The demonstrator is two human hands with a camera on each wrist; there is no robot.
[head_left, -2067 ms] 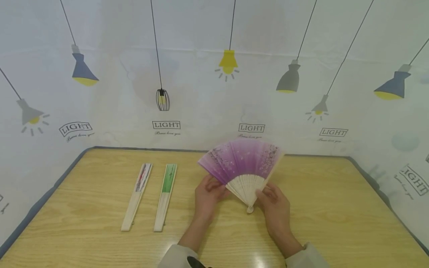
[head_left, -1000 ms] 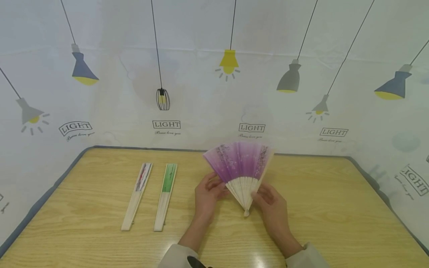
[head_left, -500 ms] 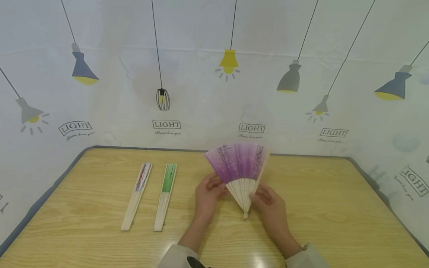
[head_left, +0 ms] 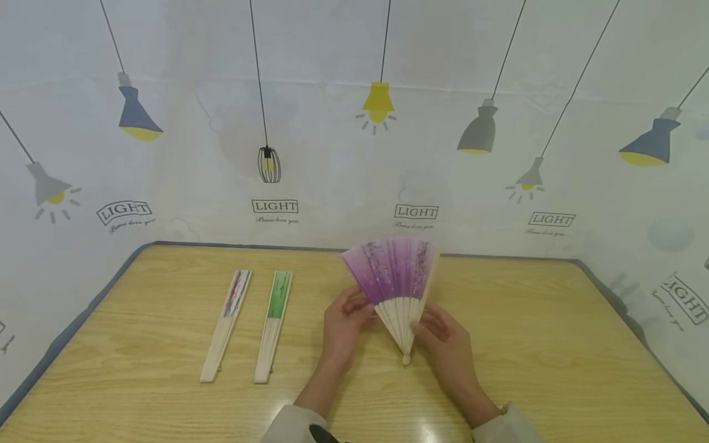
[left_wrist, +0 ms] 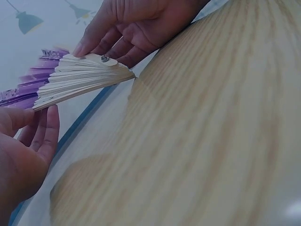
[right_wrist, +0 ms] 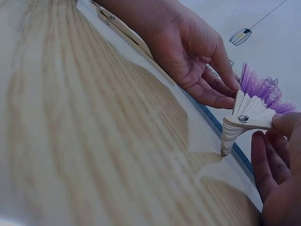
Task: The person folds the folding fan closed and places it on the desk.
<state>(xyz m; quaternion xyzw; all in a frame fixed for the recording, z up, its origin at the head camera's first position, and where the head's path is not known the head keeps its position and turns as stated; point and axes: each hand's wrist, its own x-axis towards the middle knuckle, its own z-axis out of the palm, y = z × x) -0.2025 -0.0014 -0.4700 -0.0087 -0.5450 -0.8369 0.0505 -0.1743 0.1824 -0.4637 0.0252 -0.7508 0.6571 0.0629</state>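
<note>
A purple folding fan (head_left: 388,271) with pale slatted ribs is partly spread between my hands, its pivot end pointing toward me. My left hand (head_left: 342,326) pinches the fan's left edge where the purple leaf meets the ribs. On the other side, my right hand (head_left: 447,344) holds the right outer rib between thumb and fingers. Both wrist views show the pleats bunched between the two grips; the fan (left_wrist: 84,77) has a small metal pin (left_wrist: 104,58) near its narrow end.
Left of my hands lie two folded fans, one with a white and red leaf (head_left: 226,326) and one with a green leaf (head_left: 274,326). A wooden table (head_left: 138,344) bears them. Behind it hangs a white cloth (head_left: 332,154) printed with lamps.
The purple fan has narrowed from a wide spread as my right hand moved left with the right rib. Its pivot end has come slightly nearer to me. My left hand has hardly moved.
</note>
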